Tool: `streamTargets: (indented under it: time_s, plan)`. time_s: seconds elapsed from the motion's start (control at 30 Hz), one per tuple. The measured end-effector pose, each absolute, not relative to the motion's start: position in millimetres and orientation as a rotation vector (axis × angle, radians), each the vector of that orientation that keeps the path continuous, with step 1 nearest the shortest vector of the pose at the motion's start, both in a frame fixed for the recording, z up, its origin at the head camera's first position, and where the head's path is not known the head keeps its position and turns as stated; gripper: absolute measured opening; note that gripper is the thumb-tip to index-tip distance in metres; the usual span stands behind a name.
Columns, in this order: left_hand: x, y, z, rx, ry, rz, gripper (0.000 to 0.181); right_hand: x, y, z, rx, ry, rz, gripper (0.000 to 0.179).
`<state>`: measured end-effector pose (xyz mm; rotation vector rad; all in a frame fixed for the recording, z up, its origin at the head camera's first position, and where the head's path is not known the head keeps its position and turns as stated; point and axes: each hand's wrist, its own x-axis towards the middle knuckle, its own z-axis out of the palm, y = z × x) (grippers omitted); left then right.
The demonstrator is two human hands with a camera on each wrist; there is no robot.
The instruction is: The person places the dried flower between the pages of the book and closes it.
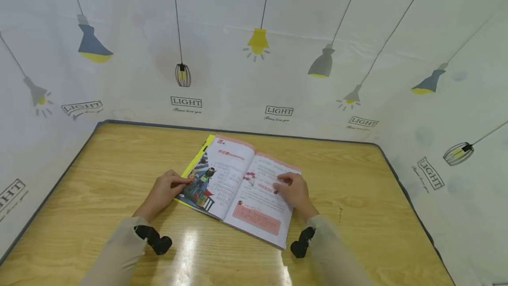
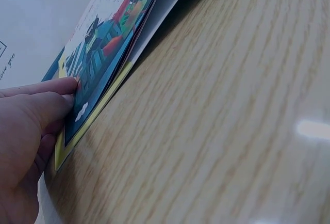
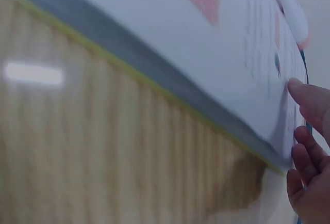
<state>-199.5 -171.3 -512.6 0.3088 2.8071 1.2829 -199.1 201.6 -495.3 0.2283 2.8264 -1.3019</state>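
An open book [image 1: 254, 189] with printed pages and a yellow cover edge lies slanted on the wooden table. At its left edge, my left hand [image 1: 168, 189] pinches the book's cover and pages, with the thumb on the colourful picture [image 2: 100, 43] and other fingers lower at the edge. Over the outer part of the right page [image 1: 262, 202] is my right hand [image 1: 294, 192]. In the right wrist view its thumb [image 3: 309, 96] touches the page, while the loosely bent fingers [image 3: 304, 164] lie by the far corner.
The glossy wooden table [image 1: 119, 158] extends around the book and has a dark rim. White walls [image 1: 222, 12] printed with hanging lamps stand behind and at both sides. Black wrist straps [image 1: 152, 238] sit over both sleeves.
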Motion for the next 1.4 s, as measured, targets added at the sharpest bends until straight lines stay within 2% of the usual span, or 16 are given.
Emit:
streamTargets:
  time_s: [0.17, 0.37, 0.7, 0.83, 1.07, 1.4]
  plan:
    - [-200, -169, -512, 0.325, 2.805, 1.283, 0.024, -214, 236, -489, 0.103, 2.886, -1.064, 0.035]
    - [-201, -166, -512, 0.38, 2.816, 1.312, 0.024, -221, 270, -481, -0.067, 2.866, -1.013, 0.041]
    - [-202, -166, -513, 0.399, 2.812, 1.318, 0.023, -222, 282, -478, -0.081, 2.813, -0.992, 0.049]
    - [-202, -166, -512, 0.358, 2.81, 1.31, 0.024, -225, 278, -479, -0.046, 2.873, -1.018, 0.044]
    - [-201, -168, -513, 0.354, 2.813, 1.311, 0.024, -233, 269, -484, 0.14, 2.883, -1.254, 0.021]
    - [-200, -173, -512, 0.347, 2.833, 1.308, 0.023, -247, 259, -452, 0.206, 2.742, -1.449, 0.025]
